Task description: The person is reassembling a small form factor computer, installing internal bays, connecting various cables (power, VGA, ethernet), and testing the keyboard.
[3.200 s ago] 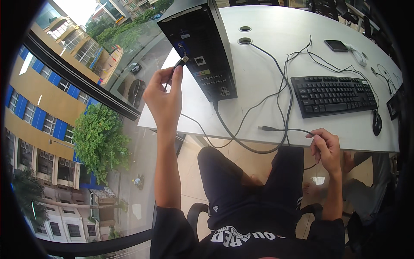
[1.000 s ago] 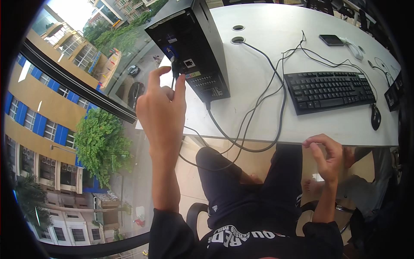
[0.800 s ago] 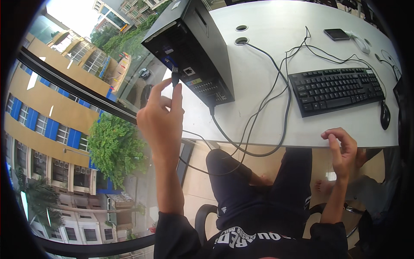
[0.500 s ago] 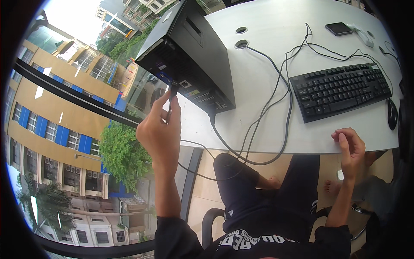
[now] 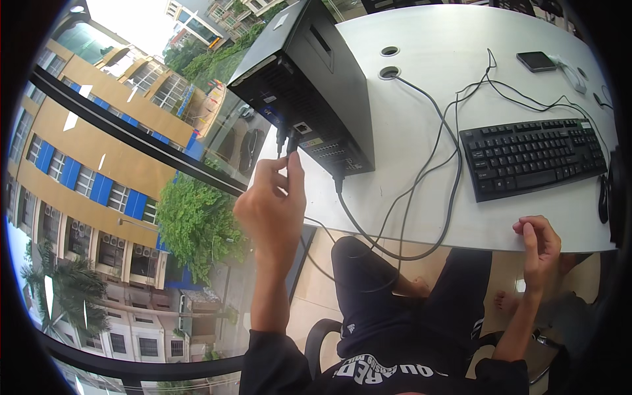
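A black desktop computer tower (image 5: 339,92) stands on the left part of the white table, its back panel toward me. My left hand (image 5: 273,204) is at that panel, thumb and fingers pinched on a black cable plug (image 5: 291,140) below a square port. Just left of it, another dark plug (image 5: 280,139) sits against the panel under a blue connector. Whether the pinched plug is fully seated I cannot tell. A power cable (image 5: 339,184) runs from the tower's lower corner. My right hand (image 5: 541,249) rests at the table's front edge, fingers loosely curled with nothing visible in them.
On the right lie a black keyboard (image 5: 533,158), a mouse (image 5: 603,197) and a phone-like black device (image 5: 536,61). Cables (image 5: 454,158) loop across the table (image 5: 395,210) and over its front edge. Two round cable holes (image 5: 390,51) are at the back. A window stands on the left.
The view has shifted, so the tower and table appear farther right and lower. My left fingers have moved slightly right along the panel, uncovering the second plug. My right hand stays at the edge.
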`<state>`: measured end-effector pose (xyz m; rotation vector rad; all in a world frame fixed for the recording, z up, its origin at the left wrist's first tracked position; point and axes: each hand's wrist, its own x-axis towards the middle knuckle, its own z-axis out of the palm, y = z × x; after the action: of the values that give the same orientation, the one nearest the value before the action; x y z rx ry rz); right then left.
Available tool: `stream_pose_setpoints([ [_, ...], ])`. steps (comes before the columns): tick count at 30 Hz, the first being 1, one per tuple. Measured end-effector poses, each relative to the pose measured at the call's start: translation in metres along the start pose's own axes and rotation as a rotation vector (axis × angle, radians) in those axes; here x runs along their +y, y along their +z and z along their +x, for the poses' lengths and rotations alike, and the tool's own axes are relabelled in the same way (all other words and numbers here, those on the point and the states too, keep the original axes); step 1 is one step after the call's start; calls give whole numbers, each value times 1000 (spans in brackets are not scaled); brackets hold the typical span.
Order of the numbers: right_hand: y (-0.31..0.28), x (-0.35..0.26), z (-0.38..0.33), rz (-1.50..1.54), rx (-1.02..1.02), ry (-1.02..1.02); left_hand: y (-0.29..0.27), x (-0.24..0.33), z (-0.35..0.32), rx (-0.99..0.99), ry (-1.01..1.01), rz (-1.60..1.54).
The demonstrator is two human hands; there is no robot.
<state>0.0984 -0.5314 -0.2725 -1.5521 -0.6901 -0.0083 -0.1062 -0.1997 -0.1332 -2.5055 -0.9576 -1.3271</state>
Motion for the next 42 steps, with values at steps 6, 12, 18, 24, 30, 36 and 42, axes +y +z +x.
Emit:
stream_pose_setpoints([
  [6, -3, -1, -1, 1, -1, 3, 8, 3, 13, -3, -51, 44],
  [12, -2, -1, 0, 13, -3, 1, 12, 6, 14, -10, -104, 17],
  [18, -2, -2, 0, 9, 3, 1, -8, 21, 27, -166, -88, 163],
  [24, 1, -6, 1, -8, 7, -6, -3, 0, 33, -119, -68, 114],
  [30, 2, -4, 0, 0, 16, 1, 7, 0, 27, -112, -28, 22],
  [36, 0, -5, 1, -4, 11, 1, 10, -5, 25, -28, 145, 175],
  [42, 3, -6, 1, -21, -18, -29, 15, -11, 34, 67, 279, 234],
])
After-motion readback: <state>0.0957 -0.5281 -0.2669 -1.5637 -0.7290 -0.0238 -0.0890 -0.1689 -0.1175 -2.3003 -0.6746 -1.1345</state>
